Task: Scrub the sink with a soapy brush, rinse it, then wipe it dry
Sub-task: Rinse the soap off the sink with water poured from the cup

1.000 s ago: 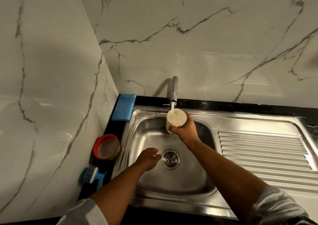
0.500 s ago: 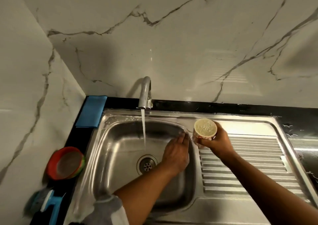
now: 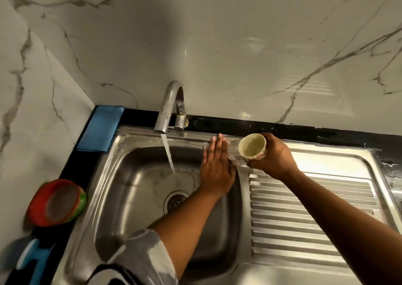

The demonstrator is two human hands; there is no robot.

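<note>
Left hand (image 3: pixel 215 167): palm down, laid flat on the back right corner of the sink (image 3: pixel 130 197), where the basin wall meets the rim.
Left fingers (image 3: pixel 218 147): straight and pressed together, holding nothing; the tips reach the back ledge.
Left forearm: crosses the basin diagonally from the lower centre, with a grey-and-white sleeve (image 3: pixel 143 256) bunched near the elbow.
Right hand (image 3: pixel 276 156): just beside the left hand, above the back left corner of the drainboard (image 3: pixel 304 219).
Right fingers: curled round a small cup (image 3: pixel 252 146), which is tilted with its mouth facing up and to the left.
Right forearm: stretches in from the lower right, over the ridges of the drainboard.
Tap (image 3: pixel 167 106): open; a water stream (image 3: pixel 168 152) falls into the basin, left of the left hand, behind the drain (image 3: pixel 175 199).
Brush (image 3: pixel 32 260): blue, blurred, on the dark counter at the lower left, well apart from both hands.
Blue cloth (image 3: pixel 100 130): folded at the back left corner of the counter, touching the sink rim.
Red bowl (image 3: pixel 56 202): on the counter, left of the basin.
</note>
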